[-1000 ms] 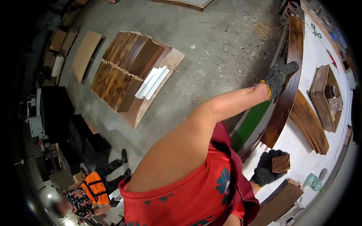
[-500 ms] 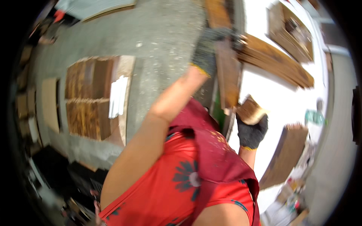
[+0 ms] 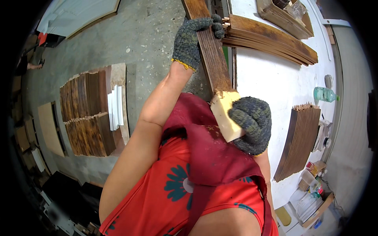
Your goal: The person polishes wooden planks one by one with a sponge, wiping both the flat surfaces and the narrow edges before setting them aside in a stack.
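A long dark-brown wooden board [image 3: 214, 55] slants from the top of the view down toward my body. Around its upper part is my left hand [image 3: 193, 39], in a dark knitted glove with a yellow cuff, its fingers closed over the board. My right hand [image 3: 254, 124], gloved alike, grips a pale yellow sponge block [image 3: 224, 116]. The sponge's brown-stained end meets the board's near end, just in front of my maroon apron [image 3: 212, 153].
Brown slats [image 3: 271, 39] lie stacked on the white table [image 3: 260, 82], near a wooden box [image 3: 285, 17]. Another slat stack [image 3: 299, 137] and a green-tinted bottle [image 3: 325, 94] are at the right. On the floor at left sit brown boards [image 3: 86, 114] and white strips [image 3: 115, 106].
My right hand has brought the sponge from above the table leftward to the board's near end. The sponge has turned, showing its yellow side. My left hand still grips the board.
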The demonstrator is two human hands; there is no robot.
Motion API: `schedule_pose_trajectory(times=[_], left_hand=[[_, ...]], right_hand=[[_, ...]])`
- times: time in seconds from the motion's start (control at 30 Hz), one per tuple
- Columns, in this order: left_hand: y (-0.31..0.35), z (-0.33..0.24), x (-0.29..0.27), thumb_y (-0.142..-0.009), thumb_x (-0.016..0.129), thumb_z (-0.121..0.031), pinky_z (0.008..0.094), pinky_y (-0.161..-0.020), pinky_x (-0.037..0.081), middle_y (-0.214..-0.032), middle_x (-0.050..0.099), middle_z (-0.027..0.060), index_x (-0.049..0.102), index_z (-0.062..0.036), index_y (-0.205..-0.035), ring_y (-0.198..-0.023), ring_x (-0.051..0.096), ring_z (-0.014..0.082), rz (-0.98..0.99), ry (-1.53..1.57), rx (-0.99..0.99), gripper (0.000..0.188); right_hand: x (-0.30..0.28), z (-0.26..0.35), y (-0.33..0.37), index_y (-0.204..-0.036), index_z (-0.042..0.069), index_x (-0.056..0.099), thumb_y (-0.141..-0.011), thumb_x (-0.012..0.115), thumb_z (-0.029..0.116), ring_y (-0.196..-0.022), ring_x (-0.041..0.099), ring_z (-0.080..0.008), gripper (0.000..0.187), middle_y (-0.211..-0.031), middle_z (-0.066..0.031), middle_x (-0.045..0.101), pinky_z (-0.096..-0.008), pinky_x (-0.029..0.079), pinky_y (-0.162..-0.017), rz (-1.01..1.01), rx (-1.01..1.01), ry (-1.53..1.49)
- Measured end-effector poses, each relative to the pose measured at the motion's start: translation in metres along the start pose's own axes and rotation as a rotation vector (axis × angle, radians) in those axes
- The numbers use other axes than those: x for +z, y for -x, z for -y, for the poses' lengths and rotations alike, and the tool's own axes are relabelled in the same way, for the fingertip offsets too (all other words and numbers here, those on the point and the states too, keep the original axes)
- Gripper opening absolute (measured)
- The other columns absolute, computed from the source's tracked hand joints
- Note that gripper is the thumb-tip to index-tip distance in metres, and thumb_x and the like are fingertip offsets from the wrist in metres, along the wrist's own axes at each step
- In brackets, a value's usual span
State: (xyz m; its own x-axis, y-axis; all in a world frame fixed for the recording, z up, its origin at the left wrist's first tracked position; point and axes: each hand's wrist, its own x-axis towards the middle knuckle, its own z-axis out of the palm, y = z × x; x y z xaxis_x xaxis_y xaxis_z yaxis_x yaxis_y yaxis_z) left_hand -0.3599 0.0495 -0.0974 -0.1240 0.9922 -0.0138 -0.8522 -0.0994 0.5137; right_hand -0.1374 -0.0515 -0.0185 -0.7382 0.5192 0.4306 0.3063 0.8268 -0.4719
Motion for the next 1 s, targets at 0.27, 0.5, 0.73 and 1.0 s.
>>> schedule_pose_trajectory(times=[0.27,0.5,0.73,1.0], left_hand=[[0.008,-0.008,0.005,-0.082,0.051,-0.011,0.032,-0.063,0.05,-0.076,0.059,0.0114,0.055,0.0057,-0.097,-0.067,0.057,0.0212,-0.046,0.063,-0.065,0.023],[0.005,-0.012,0.003,-0.08,0.054,-0.01,0.0323,-0.071,0.048,-0.085,0.058,0.0147,0.05,0.0058,-0.104,-0.076,0.056,0.0238,0.146,0.402,-0.214,0.029],[-0.002,-0.002,-0.007,-0.081,0.051,-0.012,0.0328,-0.071,0.048,-0.085,0.057,0.0134,0.048,0.0061,-0.105,-0.077,0.056,0.0243,0.077,0.316,-0.183,0.03],[0.004,-0.002,0.014,-0.087,0.051,-0.028,0.032,-0.07,0.05,-0.084,0.059,0.0131,0.052,0.0053,-0.102,-0.075,0.058,0.0224,0.059,0.263,-0.072,0.036]], right_hand=[[-0.015,-0.005,0.004,-0.099,0.015,0.061,-0.056,0.067,0.017,-0.091,0.056,-0.0284,0.044,-0.1,-0.0058,0.058,-0.0408,0.043,-0.07,0.122,-0.016,0.159],[-0.023,-0.033,0.027,-0.102,0.009,0.06,-0.054,0.07,0.012,-0.095,0.055,-0.0304,0.049,-0.101,-0.0106,0.06,-0.0426,0.041,-0.087,-0.076,0.131,0.346],[-0.01,-0.02,0.041,-0.101,0.004,0.058,-0.059,0.077,0.006,-0.094,0.055,-0.0293,0.047,-0.099,-0.0121,0.059,-0.0397,0.043,-0.086,-0.433,0.431,0.104],[0.002,-0.013,0.044,-0.101,0.002,0.057,-0.058,0.078,0.006,-0.093,0.055,-0.028,0.049,-0.1,-0.0125,0.058,-0.0385,0.043,-0.085,-0.481,0.506,-0.05]])
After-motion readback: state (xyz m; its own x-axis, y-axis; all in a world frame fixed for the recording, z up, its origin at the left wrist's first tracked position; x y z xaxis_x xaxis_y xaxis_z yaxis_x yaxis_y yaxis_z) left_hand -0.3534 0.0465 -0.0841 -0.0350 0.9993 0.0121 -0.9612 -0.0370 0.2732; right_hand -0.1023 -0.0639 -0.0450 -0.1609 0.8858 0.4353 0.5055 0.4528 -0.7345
